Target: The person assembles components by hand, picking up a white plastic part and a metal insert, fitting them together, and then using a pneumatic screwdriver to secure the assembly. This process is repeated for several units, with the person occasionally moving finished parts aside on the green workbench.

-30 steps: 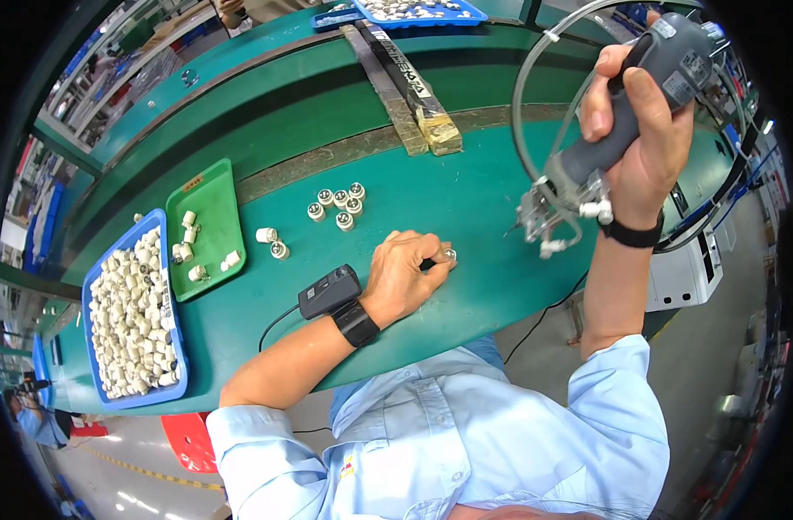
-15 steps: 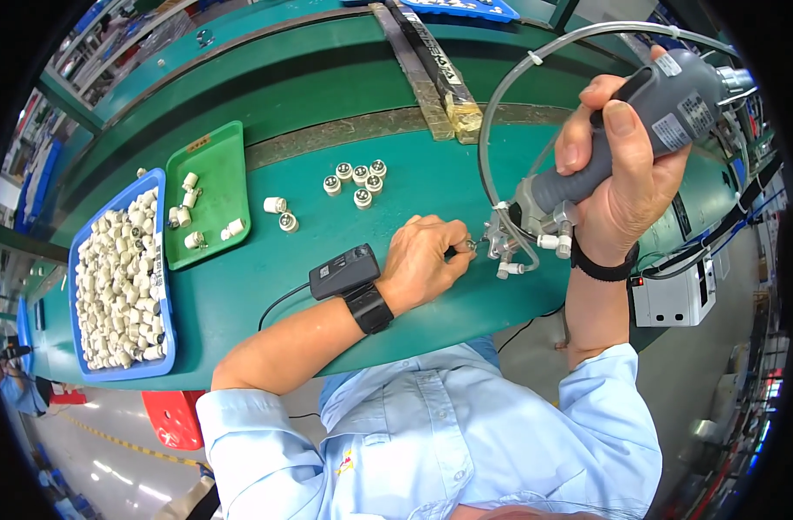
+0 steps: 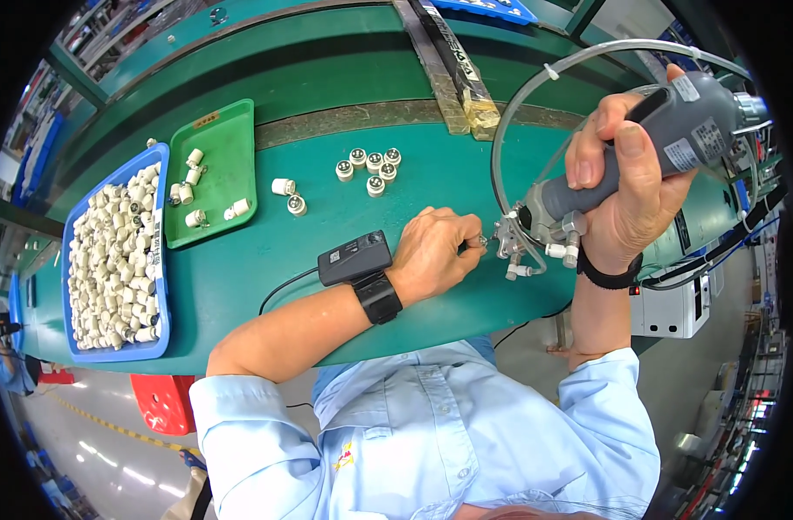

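My right hand (image 3: 630, 186) is wrapped round a grey power screwdriver (image 3: 706, 113), held slantwise above the right of the green bench. Clear hoses and a metal fitting (image 3: 519, 247) sit at its lower front end, which points toward my left hand. The fingers of my left hand (image 3: 435, 253) are closed in a pinch, with a small shiny metal part (image 3: 483, 242) at the fingertips, close beside the fitting. My fingers hide most of that part. Beyond my left hand, several white lamp sockets (image 3: 375, 185) stand upright with their dark faces up.
Two more sockets (image 3: 297, 205) are left of that group. A blue tray (image 3: 167, 286) is heaped with white sockets; a green tray (image 3: 227, 173) holds several. A black box (image 3: 355, 257) with a cable sits at my left wrist. Taped bars (image 3: 453, 82) lie at the back.
The whole view has shifted a little, so the bench things sit slightly differently in the picture. Both hands keep their grips, with the screwdriver's front end still close to my left fingertips.
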`<control>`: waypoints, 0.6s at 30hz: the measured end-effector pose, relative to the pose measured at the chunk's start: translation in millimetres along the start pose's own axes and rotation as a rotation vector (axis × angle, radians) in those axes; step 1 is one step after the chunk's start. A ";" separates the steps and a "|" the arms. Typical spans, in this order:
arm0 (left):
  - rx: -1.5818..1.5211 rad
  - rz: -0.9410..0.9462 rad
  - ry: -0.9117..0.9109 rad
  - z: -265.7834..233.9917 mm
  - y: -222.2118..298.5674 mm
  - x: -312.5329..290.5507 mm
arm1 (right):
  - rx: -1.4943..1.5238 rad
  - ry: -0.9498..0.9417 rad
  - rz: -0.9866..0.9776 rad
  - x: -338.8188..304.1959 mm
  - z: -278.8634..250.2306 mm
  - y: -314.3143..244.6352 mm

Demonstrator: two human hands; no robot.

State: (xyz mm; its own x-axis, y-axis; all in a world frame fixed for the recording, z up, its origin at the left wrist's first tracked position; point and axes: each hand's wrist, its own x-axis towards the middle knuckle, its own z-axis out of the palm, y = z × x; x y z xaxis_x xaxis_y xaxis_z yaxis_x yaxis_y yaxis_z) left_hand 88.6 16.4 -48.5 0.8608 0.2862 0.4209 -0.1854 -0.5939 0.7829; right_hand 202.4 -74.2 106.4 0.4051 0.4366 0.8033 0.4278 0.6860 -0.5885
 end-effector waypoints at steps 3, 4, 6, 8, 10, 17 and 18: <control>-0.002 -0.004 0.013 -0.7 0.9 -0.8 | -0.031 0.012 -0.005 -1.9 2.6 -1.6; 0.004 0.000 0.004 -0.4 0.3 -0.6 | -0.043 0.026 -0.002 -2.7 3.4 -2.0; 0.018 0.006 -0.011 -0.2 -0.3 -1.0 | -0.052 0.034 -0.003 -1.9 4.3 -4.2; 0.010 -0.019 0.002 -0.8 0.1 -2.5 | -0.072 0.096 0.020 3.0 0.3 -6.6; -0.017 -0.066 0.011 -1.5 3.3 -2.6 | -0.086 0.125 0.029 10.8 -5.8 -14.6; -0.004 -0.123 -0.059 -6.4 11.5 -0.2 | -0.007 0.102 0.019 24.7 -22.1 -31.6; 0.005 -0.137 -0.069 -7.1 10.7 -1.3 | -0.004 0.099 0.022 22.4 -20.3 -28.1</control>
State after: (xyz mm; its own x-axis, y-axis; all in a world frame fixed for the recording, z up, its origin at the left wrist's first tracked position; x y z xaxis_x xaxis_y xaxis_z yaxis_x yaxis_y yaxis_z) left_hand 82.2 15.0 -37.4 0.9083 0.3126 0.2781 -0.0623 -0.5563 0.8286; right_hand 215.9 -95.6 139.1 0.4917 0.3917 0.7777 0.4211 0.6748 -0.6061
